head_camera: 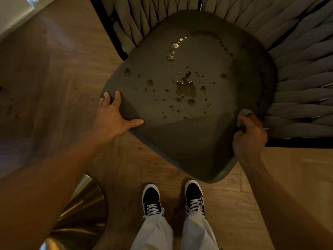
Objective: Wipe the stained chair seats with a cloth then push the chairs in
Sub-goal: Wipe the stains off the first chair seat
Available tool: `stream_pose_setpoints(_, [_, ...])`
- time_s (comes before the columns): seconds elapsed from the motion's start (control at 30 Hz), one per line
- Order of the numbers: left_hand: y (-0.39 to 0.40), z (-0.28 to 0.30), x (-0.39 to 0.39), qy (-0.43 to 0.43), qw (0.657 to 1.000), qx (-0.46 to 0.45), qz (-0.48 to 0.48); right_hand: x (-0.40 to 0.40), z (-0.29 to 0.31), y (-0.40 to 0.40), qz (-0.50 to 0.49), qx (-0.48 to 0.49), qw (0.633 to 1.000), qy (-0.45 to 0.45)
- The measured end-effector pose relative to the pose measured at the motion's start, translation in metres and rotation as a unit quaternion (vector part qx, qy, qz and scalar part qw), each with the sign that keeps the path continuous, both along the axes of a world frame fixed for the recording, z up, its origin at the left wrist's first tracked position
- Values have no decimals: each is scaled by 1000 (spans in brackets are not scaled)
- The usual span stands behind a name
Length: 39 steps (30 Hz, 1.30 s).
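A dark grey chair seat (207,141) fills the middle of the view, spattered with brown stains (185,87) around its centre and back. A woven grey strap backrest (297,69) curves around its far and right sides. My left hand (113,114) grips the seat's left edge, thumb on top and fingers curled over the rim. My right hand (249,136) is at the seat's right edge, closed around a crumpled grey cloth (243,114) that sticks out above my fingers.
A shiny gold table base (82,213) stands on the wooden floor at the lower left. My two feet in black-and-white sneakers (173,199) are planted just in front of the seat. A pale wall or cabinet corner (16,11) is at the top left.
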<state>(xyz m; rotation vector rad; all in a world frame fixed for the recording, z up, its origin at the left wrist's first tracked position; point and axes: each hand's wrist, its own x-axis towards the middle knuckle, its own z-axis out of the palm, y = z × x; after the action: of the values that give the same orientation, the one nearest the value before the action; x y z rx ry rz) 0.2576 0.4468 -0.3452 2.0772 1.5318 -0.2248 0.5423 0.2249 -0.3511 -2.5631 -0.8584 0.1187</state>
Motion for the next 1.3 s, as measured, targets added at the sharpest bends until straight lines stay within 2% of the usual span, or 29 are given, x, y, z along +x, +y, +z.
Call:
stream_pose_setpoints(0.1, [1,2,0,-1,1000,0,-5,-37,6,9,52,-10,998,23])
stream_pose_setpoints(0.2, [2,4,-1,-15,1000,3,0,-86,8,24,150,-14,988,43])
stream_pose_setpoints(0.37, [9,-2,-10,-87,995,20,37,-172,1,63,295,11,955,42])
stream_pose_setpoints(0.47, [11,-4,-14,-106,994,23,29,-213,-2,91,382,22,923,40])
stream_pose_setpoints(0.63, [12,-6,-15,-99,994,32,23,-211,-5,101,428,3,904,15])
stream_pose_setpoints(0.8, [11,-6,-14,-96,995,26,30,-146,2,73,379,5,925,-6])
stream_pose_setpoints(1.03, [8,-3,-11,-89,995,30,32,-26,7,17,196,-58,979,-4])
stream_pose_setpoints(1.17, [8,-3,-11,-91,995,34,36,31,2,0,101,-25,995,-7])
stream_pose_setpoints(1.3, [9,-3,-12,-89,995,33,35,47,1,1,0,29,999,-17])
